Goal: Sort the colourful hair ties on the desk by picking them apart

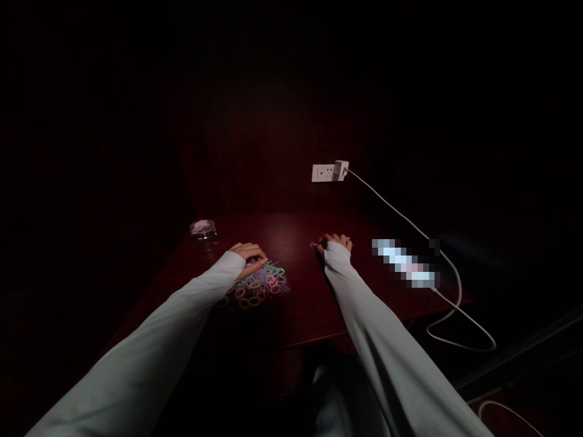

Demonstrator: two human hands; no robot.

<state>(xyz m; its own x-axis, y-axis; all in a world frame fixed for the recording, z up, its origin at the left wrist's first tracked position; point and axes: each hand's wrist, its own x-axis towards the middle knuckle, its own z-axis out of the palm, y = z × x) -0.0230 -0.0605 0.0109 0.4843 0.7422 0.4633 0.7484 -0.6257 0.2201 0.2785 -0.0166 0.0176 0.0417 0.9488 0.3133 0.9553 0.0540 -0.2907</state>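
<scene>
On the table (300, 309), the heap of little bands (259, 284) lies under and beside my left hand (249, 252). They are pink, green, yellow and purple. A few small pinkish bits (313, 245) lie by my right hand (336, 242), well apart from the heap. So I think just a few are set apart, and most are still in the heap. I can't tell how many are done.

The heap has no front, and its rings point all ways. Its long way looks to run from side to side. My left grip is bent over the far edge of the heap; I can't tell if it pinches a band. My right grip is curled low, and I can't see what it has. A clear jar (203, 229) stands past the heap, to the left.
</scene>
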